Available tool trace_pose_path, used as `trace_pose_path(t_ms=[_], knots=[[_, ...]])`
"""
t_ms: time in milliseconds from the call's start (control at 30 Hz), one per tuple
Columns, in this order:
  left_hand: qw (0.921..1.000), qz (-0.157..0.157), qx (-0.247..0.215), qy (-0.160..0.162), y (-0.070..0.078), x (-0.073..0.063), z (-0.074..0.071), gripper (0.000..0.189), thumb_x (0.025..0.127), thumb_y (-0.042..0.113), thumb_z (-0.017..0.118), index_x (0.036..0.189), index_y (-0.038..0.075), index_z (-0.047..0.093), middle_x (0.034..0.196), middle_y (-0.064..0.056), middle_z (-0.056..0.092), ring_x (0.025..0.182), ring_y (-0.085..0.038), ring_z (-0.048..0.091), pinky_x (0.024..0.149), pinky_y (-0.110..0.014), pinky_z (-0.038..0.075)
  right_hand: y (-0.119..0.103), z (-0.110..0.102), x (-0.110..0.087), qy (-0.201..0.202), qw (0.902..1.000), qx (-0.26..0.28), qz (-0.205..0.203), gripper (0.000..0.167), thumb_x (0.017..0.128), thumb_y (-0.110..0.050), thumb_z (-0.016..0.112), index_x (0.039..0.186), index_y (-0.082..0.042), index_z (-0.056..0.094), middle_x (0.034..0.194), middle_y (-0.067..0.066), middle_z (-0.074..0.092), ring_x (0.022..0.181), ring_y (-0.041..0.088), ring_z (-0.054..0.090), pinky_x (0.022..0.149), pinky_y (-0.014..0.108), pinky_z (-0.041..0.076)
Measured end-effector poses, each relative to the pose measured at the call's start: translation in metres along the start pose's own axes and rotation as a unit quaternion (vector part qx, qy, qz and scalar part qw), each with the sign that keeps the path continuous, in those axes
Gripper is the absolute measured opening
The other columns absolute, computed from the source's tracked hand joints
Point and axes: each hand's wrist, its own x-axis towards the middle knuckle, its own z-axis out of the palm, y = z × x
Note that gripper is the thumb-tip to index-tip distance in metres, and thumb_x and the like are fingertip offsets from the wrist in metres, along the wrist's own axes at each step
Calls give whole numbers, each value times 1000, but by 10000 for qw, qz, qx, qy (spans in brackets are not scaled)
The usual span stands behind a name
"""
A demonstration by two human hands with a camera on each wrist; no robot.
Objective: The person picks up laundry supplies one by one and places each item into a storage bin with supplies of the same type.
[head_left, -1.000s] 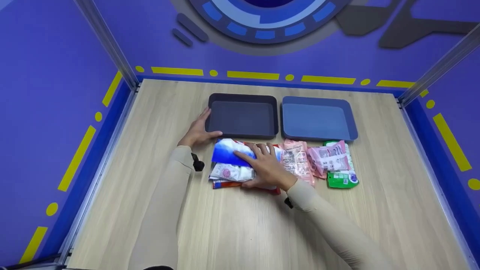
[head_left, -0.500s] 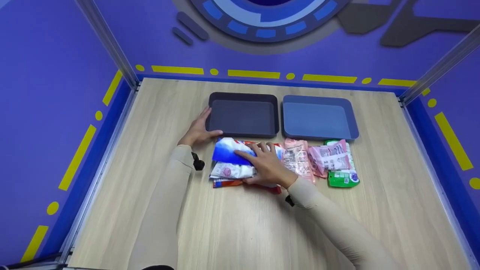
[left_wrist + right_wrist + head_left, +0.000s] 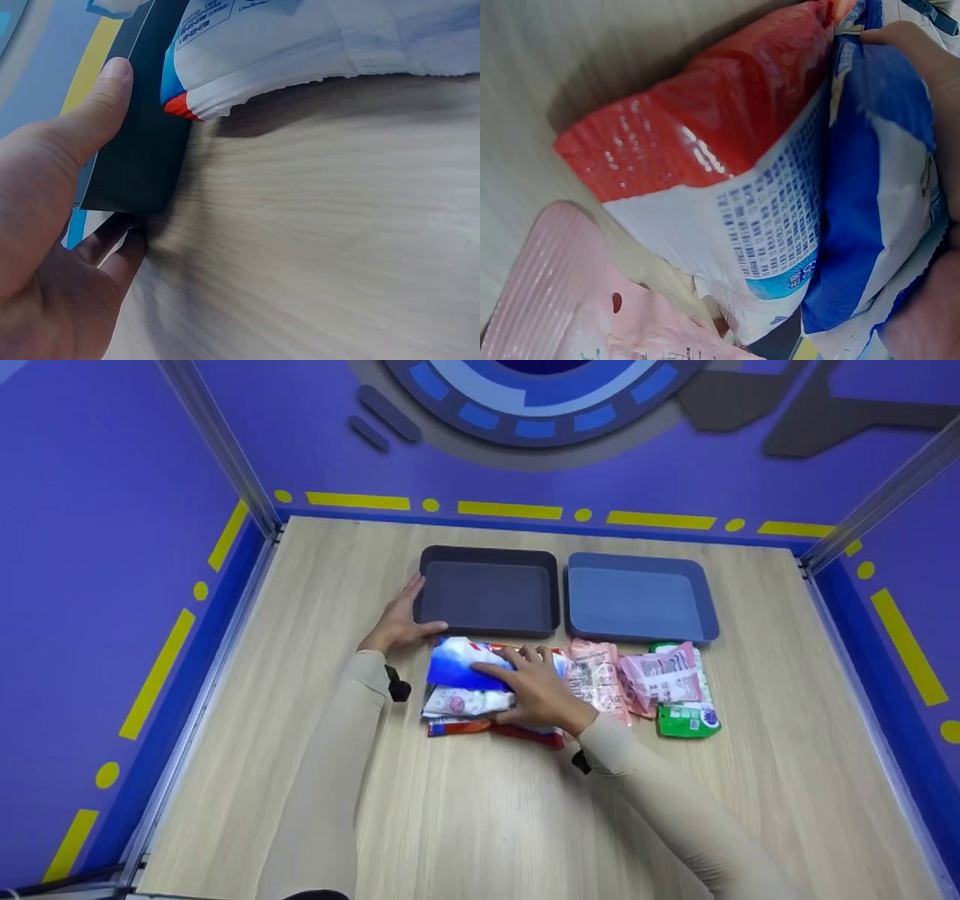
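My left hand touches the near left corner of the dark grey tray. Its thumb lies along the front wall and its fingers along the left side, as the left wrist view also shows. My right hand grips a blue-and-white plastic packet, fingers over the top and thumb at the near side. That packet lies upon a white printed packet and a red-edged packet. In the right wrist view, a red-and-white packet lies beside the gripped blue one.
A blue-grey tray stands right of the dark one. Pink packets lie right of my right hand, with another pink packet over a green-and-white packet. Blue walls border the wooden table at the back and sides.
My right thumb has shifted slightly on the near side of the stack. Otherwise both hands, the trays and the packets stay nearly where they were; the head view moves slightly.
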Motion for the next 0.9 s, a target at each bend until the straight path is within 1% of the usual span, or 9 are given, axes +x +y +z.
trace_pose_path(t_ms=[267,400,567,700,900], knots=[[10000,-8,-9,-4,-1,0,0,108,88,37,82,166,8,12,173,-7,5,158,-25,5,128,-40,12,0,-3,1,-83,9997,220,116,88,79,-57,84,156,-43,42,157,13,44,139,48,40,111,75,24],[10000,-24,-13,9,-1,1,0,108,88,36,83,166,8,13,173,-7,5,158,-25,6,128,-40,13,0,-6,2,-60,9993,337,120,84,80,-53,85,154,-43,46,157,14,45,140,49,40,111,75,25],[10000,38,-53,31,2,0,1,107,88,34,83,165,6,14,173,-9,7,158,-26,7,128,-40,12,1,-9,2,21,9991,419,59,79,81,-46,86,151,-43,50,155,13,47,139,52,41,111,74,27],[9999,80,-68,56,2,-1,1,107,88,33,83,165,4,15,173,-11,7,158,-27,7,128,-41,11,1,-11,2,101,9990,422,-48,77,81,-43,86,150,-42,52,154,13,49,138,50,43,110,70,30],[10000,-27,-17,-4,1,-1,1,106,90,37,81,166,9,13,173,-6,5,158,-26,7,127,-43,15,1,-14,2,140,9986,486,-159,72,83,-39,85,148,-40,55,151,14,52,135,46,46,108,69,32]])
